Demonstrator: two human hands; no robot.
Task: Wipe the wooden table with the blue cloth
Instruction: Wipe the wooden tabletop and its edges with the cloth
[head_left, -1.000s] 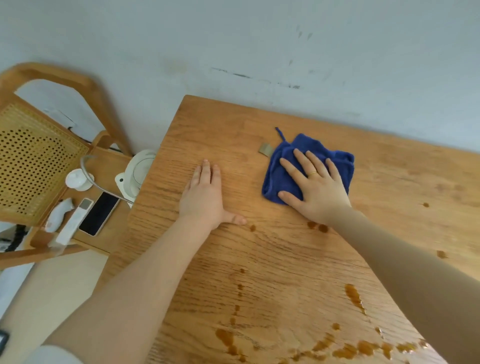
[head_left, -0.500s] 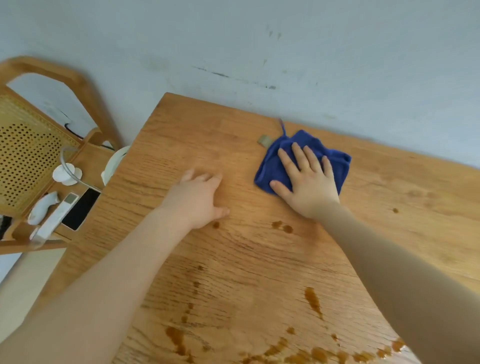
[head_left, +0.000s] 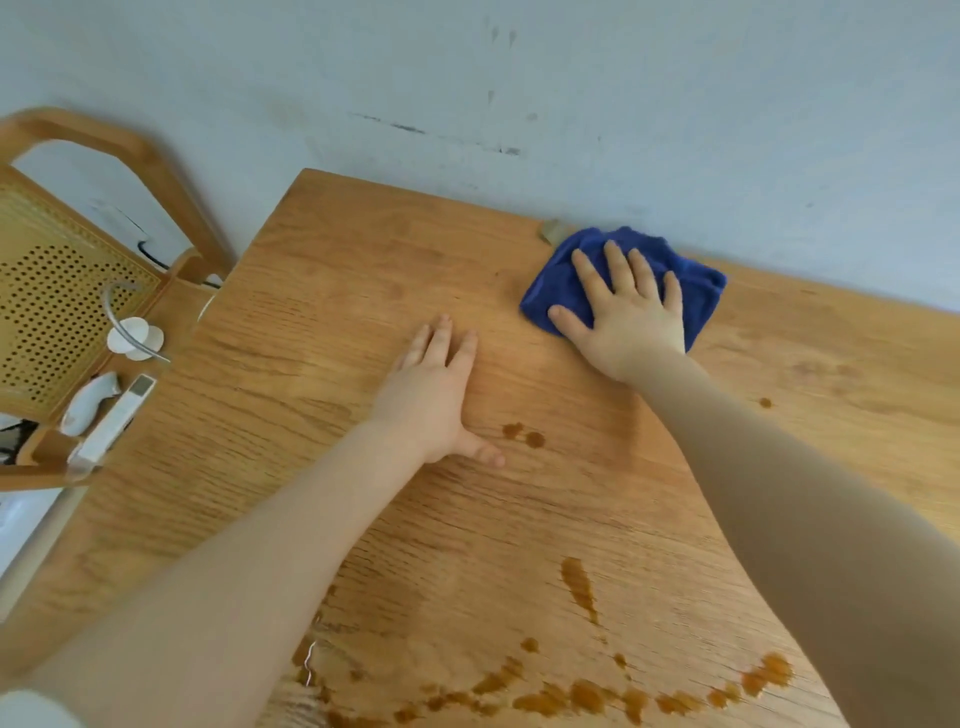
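Observation:
The blue cloth (head_left: 691, 283) lies bunched at the far edge of the wooden table (head_left: 337, 291), right against the wall. My right hand (head_left: 626, 317) presses flat on it, fingers spread and straight. Further left, my left hand (head_left: 434, 397) rests palm down on the bare wood with straight fingers and holds nothing. Brown liquid spots (head_left: 524, 434) sit just right of my left thumb. A longer streak (head_left: 579, 584) and a row of brown puddles (head_left: 587, 696) lie near the front edge.
A wooden chair (head_left: 57, 291) with a cane back stands at the left, beside the table. On its seat lie a white remote (head_left: 111, 418), a white handheld device (head_left: 85, 402) and a round white lid (head_left: 135, 338). A pale wall (head_left: 519, 78) runs behind the table.
My right hand has pushed the blue cloth away from me, up to the wall edge of the table. My left hand stays flat on the wood. The view has shifted.

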